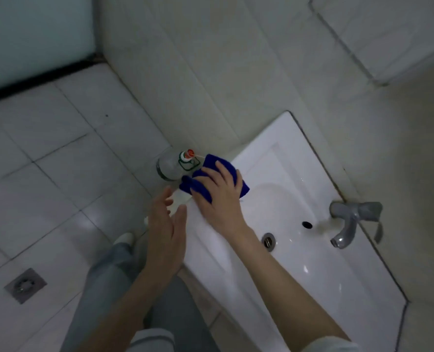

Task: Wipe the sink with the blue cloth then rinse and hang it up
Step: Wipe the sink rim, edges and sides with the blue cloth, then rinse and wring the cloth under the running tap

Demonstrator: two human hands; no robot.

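Note:
The blue cloth lies bunched on the left end of the white sink, at its rim. My right hand presses flat on the cloth, fingers spread over it, covering its middle. My left hand hovers open just off the sink's front-left corner, fingers apart, holding nothing. The basin's drain and the grey tap lie to the right of my hands.
A clear plastic bottle with a red cap stands on the floor by the wall, right beside the cloth. A floor drain sits at the lower left. My legs and a white shoe are below the sink front. Tiled wall behind.

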